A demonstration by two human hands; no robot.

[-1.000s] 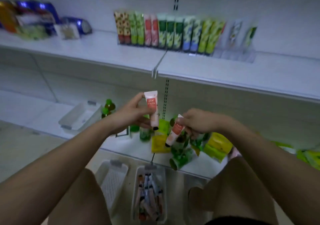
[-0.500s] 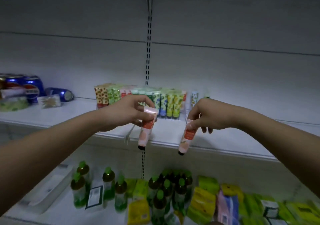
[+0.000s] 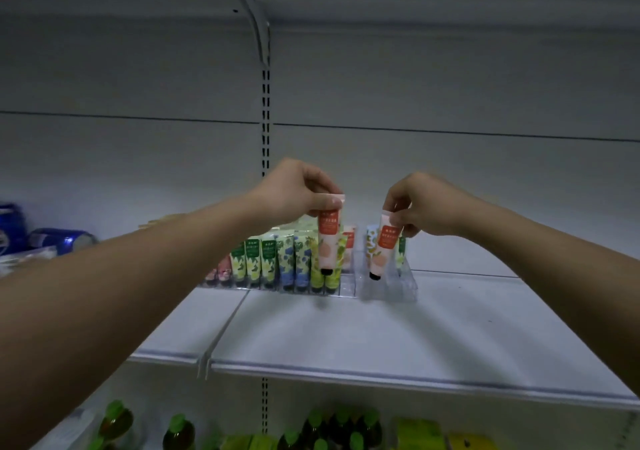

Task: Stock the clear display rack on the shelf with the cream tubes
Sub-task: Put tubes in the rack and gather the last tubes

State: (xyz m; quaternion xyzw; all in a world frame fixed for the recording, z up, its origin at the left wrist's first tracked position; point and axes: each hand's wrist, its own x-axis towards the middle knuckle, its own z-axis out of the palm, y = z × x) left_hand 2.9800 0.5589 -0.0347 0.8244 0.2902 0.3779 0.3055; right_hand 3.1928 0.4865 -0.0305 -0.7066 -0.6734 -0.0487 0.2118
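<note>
A clear display rack [image 3: 388,288] stands at the back of the white shelf [image 3: 346,338]. Several cream tubes [image 3: 270,262] fill its left slots; the right slots hold only a few. My left hand [image 3: 298,193] pinches the top of an orange and pink cream tube [image 3: 328,241], which hangs cap down above the rack's middle. My right hand [image 3: 420,203] pinches a second orange and pink tube [image 3: 382,248], tilted slightly, its black cap just above a right-hand slot.
Blue cans [image 3: 59,240] and a packet lie at the shelf's far left. Green-capped bottles [image 3: 180,432] and yellow packs [image 3: 419,434] fill the shelf below. A slotted upright [image 3: 265,120] runs up the back wall.
Both hands have risen from over the lower shelf and floor trays and reached forward, carrying the two tubes to the rack. My view has tilted up to the shelf.
</note>
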